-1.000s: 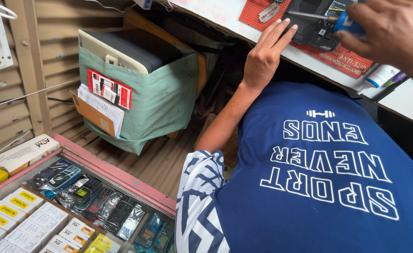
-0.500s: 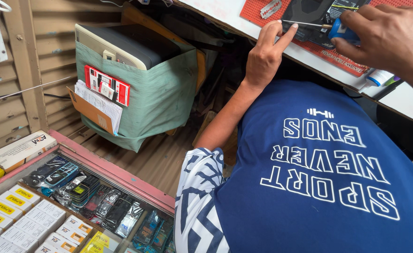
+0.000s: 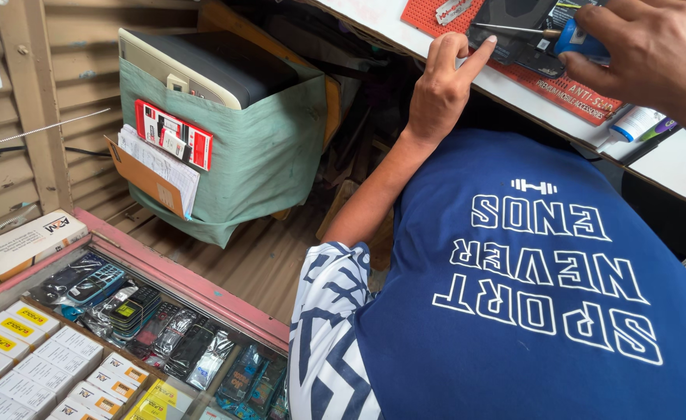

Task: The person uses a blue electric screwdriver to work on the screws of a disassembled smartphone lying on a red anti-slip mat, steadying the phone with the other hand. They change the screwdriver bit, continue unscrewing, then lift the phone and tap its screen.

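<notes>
Red work mat (image 3: 514,58) lying on white bench top (image 3: 405,31), top of view, carrying dark phone (image 3: 514,31) opened up. Left hand (image 3: 440,85) resting at bench edge, index and middle fingers stretched out and pressing on near edge of phone, remaining fingers curled; gripping nothing. Right hand (image 3: 654,54) closing around blue-handled screwdriver (image 3: 572,35), thin metal shaft running leftward across phone, tip lying over phone body. Hands sitting apart, phone between them. Razor blade (image 3: 453,11) lying on mat just left of phone. White tube (image 3: 635,123) and dark pen (image 3: 654,132) lying on bench under right hand. Blue printed shirt (image 3: 529,288) filling lower right. Green cloth pocket (image 3: 257,155) hanging on corrugated wall, holding grey-and-cream box (image 3: 203,66), papers and red card (image 3: 173,134) tucked in front. Glass display case with pink frame (image 3: 179,276) at lower left, showing wrapped phones (image 3: 156,327) and rows of small boxes (image 3: 39,350).
</notes>
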`<state>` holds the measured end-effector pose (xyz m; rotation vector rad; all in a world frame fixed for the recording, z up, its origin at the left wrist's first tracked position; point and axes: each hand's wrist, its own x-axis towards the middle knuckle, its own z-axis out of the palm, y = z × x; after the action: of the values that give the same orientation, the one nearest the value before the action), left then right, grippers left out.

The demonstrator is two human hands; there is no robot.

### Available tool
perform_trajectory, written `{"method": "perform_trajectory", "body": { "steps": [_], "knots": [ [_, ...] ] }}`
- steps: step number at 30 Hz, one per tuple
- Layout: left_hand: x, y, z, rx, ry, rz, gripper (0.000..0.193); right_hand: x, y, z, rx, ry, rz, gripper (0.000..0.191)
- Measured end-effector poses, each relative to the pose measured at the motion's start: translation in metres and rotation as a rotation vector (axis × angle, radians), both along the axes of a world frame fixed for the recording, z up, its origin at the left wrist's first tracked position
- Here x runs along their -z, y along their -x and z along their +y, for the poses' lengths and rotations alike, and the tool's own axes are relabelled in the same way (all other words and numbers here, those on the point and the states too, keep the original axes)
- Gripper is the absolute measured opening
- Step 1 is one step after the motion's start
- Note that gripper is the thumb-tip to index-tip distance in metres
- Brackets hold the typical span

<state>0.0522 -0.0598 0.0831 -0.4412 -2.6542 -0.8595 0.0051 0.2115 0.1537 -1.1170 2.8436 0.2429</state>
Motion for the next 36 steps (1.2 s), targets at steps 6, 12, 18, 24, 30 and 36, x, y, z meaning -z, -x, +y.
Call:
{"method": "perform_trajectory", "body": {
  "steps": [6, 12, 18, 24, 30, 36],
  "knots": [
    [-0.006, 0.000, 0.000, -0.016, -0.073, 0.023, 0.038, 0.005, -0.003, 0.003, -0.063, -0.011, 0.023, 0.044],
    [-0.010, 0.001, -0.001, -0.037, -0.053, 0.028, 0.038, 0.012, -0.003, 0.006, -0.065, -0.007, 0.030, 0.044],
    [-0.007, 0.002, -0.001, -0.053, -0.027, 0.056, 0.034, 0.012, 0.000, 0.009, -0.061, -0.021, 0.003, 0.043],
    [-0.004, 0.002, -0.002, -0.042, -0.030, 0.059, 0.031, 0.006, 0.007, 0.004, -0.073, 0.022, -0.024, 0.042],
    [-0.008, 0.002, -0.004, -0.045, -0.038, 0.067, 0.030, 0.004, 0.012, -0.003, -0.049, 0.064, -0.020, 0.041],
    [-0.016, 0.002, -0.005, -0.039, -0.038, 0.058, 0.030, -0.004, 0.010, 0.000, 0.003, 0.148, 0.008, 0.042]
  ]
}}
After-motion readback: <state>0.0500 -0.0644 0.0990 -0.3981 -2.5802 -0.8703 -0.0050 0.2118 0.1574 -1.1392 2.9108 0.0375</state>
